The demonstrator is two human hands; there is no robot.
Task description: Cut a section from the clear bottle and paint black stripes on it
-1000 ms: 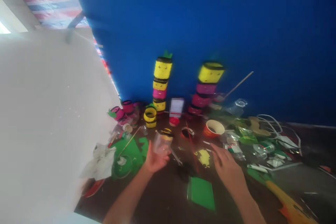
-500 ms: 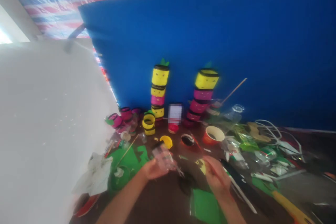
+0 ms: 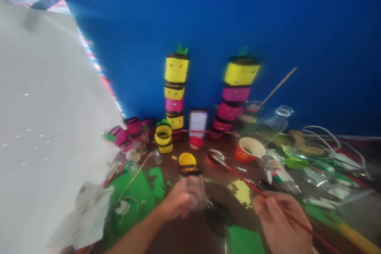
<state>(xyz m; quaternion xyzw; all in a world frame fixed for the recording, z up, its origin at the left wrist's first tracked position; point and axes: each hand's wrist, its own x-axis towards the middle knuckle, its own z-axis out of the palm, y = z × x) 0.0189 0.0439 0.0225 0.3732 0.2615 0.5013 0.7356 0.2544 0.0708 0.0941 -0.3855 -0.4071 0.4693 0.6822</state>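
My left hand (image 3: 176,201) is closed around a clear plastic cup (image 3: 196,192), perhaps a cut bottle piece, with a black band at its upper rim. Between the fingers of my right hand (image 3: 282,220) is a thin red-handled paintbrush (image 3: 245,179). Its tip reaches a small container of black paint (image 3: 212,162). Just beyond the clear cup sits a yellow cup (image 3: 187,159). Between my hands lies a ragged piece of yellow paper (image 3: 242,193). Motion blur softens both hands.
Stacked yellow and pink cups with drawn faces form a left tower (image 3: 176,69) and a right tower (image 3: 235,94) against the blue board (image 3: 208,16). An orange paper cup (image 3: 250,150) stands behind the brush. Green sheets (image 3: 127,190), plastic bottles (image 3: 278,123) and crumpled tissue (image 3: 86,210) crowd the sides.
My right hand has moved right and nearer, and the brush now clearly shows with its tip at the black paint. The clear cup is held more upright. The view has tilted down.
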